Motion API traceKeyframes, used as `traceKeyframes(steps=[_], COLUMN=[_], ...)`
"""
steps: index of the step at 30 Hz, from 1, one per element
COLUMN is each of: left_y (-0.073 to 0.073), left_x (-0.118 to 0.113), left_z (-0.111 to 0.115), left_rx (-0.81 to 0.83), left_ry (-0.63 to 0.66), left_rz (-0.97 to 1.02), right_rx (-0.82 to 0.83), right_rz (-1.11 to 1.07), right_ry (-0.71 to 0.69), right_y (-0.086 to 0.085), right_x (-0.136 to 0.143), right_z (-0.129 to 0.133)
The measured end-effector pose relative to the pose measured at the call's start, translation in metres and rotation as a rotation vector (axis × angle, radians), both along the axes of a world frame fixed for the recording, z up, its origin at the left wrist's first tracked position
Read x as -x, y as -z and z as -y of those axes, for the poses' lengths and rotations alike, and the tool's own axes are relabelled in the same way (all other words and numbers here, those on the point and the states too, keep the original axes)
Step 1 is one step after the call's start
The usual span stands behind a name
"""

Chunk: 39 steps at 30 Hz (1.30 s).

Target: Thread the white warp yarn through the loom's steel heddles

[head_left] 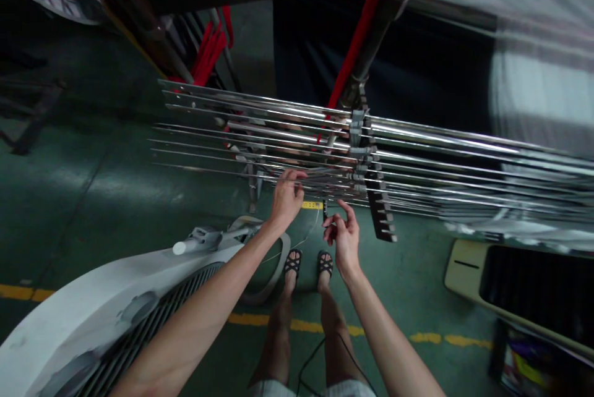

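A row of long, thin metal bars [417, 165] runs side by side across the middle of the view. My left hand [286, 199] is at the bars' near side, with thumb and fingers closed around the nearest thin bar [208, 169]. To its right, my right hand [344, 233] is just below the bars, palm partly turned up. Its index finger reaches out and the other fingers are loosely bent, with nothing visible between them. A bunch of thin grey metal pieces [325, 182] sits among the bars between the hands.
A dark notched bracket [381, 211] crosses under the bars. Red straps [211, 54] hang from the frame behind. At lower left is a large white machine casing [83, 298]; a cream-coloured container [468, 267] is at right. A yellow strip [312, 205] shows between my hands.
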<state>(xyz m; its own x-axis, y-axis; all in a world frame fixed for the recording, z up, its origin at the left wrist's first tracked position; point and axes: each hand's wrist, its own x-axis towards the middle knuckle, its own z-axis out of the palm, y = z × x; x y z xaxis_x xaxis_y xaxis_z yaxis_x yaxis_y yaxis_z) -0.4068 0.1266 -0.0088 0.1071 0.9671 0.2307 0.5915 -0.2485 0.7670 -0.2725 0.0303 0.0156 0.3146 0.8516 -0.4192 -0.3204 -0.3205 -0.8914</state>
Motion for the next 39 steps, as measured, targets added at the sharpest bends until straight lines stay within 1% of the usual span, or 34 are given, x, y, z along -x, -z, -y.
traceKeyframes(steps=[4, 7, 9, 14, 16, 19, 20, 24, 26, 28, 30, 32, 35, 39], left_y=[0.005, 0.008, 0.008, 0.005, 0.005, 0.006, 0.006, 0.010, 0.012, 0.013, 0.015, 0.015, 0.015, 0.012], left_x=[-0.003, -0.012, -0.016, -0.018, -0.017, -0.016, -0.016, -0.018, -0.017, -0.015, -0.012, -0.009, -0.009, -0.012], left_z=[0.010, 0.011, 0.011, 0.008, 0.006, 0.000, -0.003, -0.013, -0.015, -0.016, -0.015, -0.014, -0.017, -0.021], left_rx=[0.030, 0.043, 0.051, 0.035, 0.030, -0.005, -0.021, -0.075, -0.088, -0.073, -0.050, -0.047, -0.081, -0.112], left_ry=[0.116, 0.120, 0.104, 0.100, 0.090, 0.035, 0.040, 0.154, 0.164, 0.140, 0.117, 0.127, 0.181, 0.275], left_rz=[-0.158, -0.242, -0.264, -0.223, -0.193, -0.115, -0.088, -0.034, -0.034, -0.042, -0.048, -0.049, -0.037, -0.007], right_rx=[0.007, 0.005, -0.005, -0.009, -0.002, 0.020, 0.029, 0.054, 0.067, 0.078, 0.069, 0.043, 0.013, 0.041], right_rz=[-0.007, -0.031, -0.049, -0.089, -0.152, -0.247, -0.265, -0.295, -0.292, -0.287, -0.301, -0.333, -0.345, -0.303], right_ry=[-0.022, -0.033, -0.031, -0.041, -0.064, -0.092, -0.102, -0.161, -0.181, -0.195, -0.212, -0.239, -0.284, -0.387], right_y=[0.001, 0.005, 0.006, 0.005, 0.002, -0.002, -0.003, -0.002, -0.001, 0.001, 0.003, 0.005, 0.007, 0.010], right_x=[-0.002, -0.002, -0.002, -0.004, -0.004, -0.005, -0.005, -0.007, -0.009, -0.011, -0.011, -0.010, -0.008, -0.010], right_z=[0.002, 0.001, -0.001, -0.006, -0.011, -0.020, -0.024, -0.036, -0.040, -0.042, -0.043, -0.044, -0.047, -0.052])
